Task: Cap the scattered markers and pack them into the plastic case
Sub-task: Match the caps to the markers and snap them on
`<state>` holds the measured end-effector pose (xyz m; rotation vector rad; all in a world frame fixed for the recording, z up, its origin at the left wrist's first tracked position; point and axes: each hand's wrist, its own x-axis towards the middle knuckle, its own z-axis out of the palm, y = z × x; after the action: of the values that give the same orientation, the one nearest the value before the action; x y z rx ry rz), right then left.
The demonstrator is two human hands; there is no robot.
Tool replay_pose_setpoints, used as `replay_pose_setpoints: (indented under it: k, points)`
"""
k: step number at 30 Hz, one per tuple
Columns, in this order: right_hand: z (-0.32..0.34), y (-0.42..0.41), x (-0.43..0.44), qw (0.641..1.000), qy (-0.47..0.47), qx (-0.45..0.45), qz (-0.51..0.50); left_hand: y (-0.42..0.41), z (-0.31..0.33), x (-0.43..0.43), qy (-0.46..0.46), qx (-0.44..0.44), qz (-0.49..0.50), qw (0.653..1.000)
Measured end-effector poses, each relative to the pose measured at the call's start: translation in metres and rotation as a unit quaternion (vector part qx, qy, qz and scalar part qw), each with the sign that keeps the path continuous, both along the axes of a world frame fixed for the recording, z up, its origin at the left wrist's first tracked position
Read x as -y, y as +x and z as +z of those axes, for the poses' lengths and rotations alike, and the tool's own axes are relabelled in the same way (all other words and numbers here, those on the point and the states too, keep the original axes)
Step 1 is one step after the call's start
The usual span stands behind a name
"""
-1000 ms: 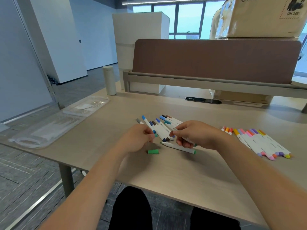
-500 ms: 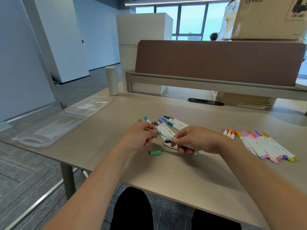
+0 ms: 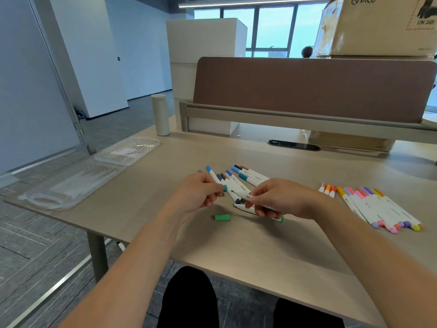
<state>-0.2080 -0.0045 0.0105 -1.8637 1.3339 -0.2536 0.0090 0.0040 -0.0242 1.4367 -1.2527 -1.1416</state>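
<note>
My left hand (image 3: 197, 194) pinches a small green cap (image 3: 224, 187) just above the desk. My right hand (image 3: 276, 197) grips a white marker (image 3: 240, 193) whose bare green tip points left at that cap, a short gap apart. A second uncapped white marker (image 3: 243, 207) lies under my right hand, and another green cap (image 3: 222, 217) lies loose in front of my hands. Behind them is a pile of blue, brown and teal markers (image 3: 236, 178). A row of capped warm-coloured markers (image 3: 378, 209) lies to the right. The clear plastic case (image 3: 78, 181) lies open at the desk's left edge.
A pale cylindrical bottle (image 3: 160, 114) stands at the back left of the desk (image 3: 272, 245). A brown divider panel (image 3: 312, 88) on a grey rail runs across the back, with cardboard boxes (image 3: 378, 24) above. A black cable grommet (image 3: 293, 145) sits behind the markers.
My left hand picked a green cap off the desk and raised it. My right hand lifted a marker from the pile and turned its tip toward the cap.
</note>
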Motion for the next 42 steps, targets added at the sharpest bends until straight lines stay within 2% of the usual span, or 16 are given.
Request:
replay_pose_setpoints:
  k: [7, 13, 16, 31, 36, 42]
  points:
    - [0.001, 0.001, -0.002, 1.000, -0.012, -0.001, -0.007, -0.006, 0.003, -0.002, -0.007, -0.029, 0.022, 0.999]
    - [0.003, 0.001, -0.005, 1.000, -0.004, 0.009, 0.004, -0.010, 0.003, -0.003, 0.022, -0.122, 0.054, 0.991]
    - [0.004, 0.002, -0.006, 1.000, 0.002, 0.014, 0.010, -0.014, 0.004, -0.004, 0.027, -0.140, 0.067, 0.987]
    - [0.008, 0.003, -0.008, 1.000, 0.009, 0.019, -0.001, -0.019, 0.009, -0.005, 0.009, -0.039, 0.065, 0.997]
    - [0.007, 0.004, -0.008, 1.000, -0.001, 0.014, 0.002, -0.020, 0.009, -0.008, -0.023, 0.059, 0.054, 0.997]
    - [0.008, 0.006, -0.008, 1.000, -0.014, 0.019, 0.008, -0.025, 0.008, -0.008, -0.028, 0.032, 0.020, 0.999]
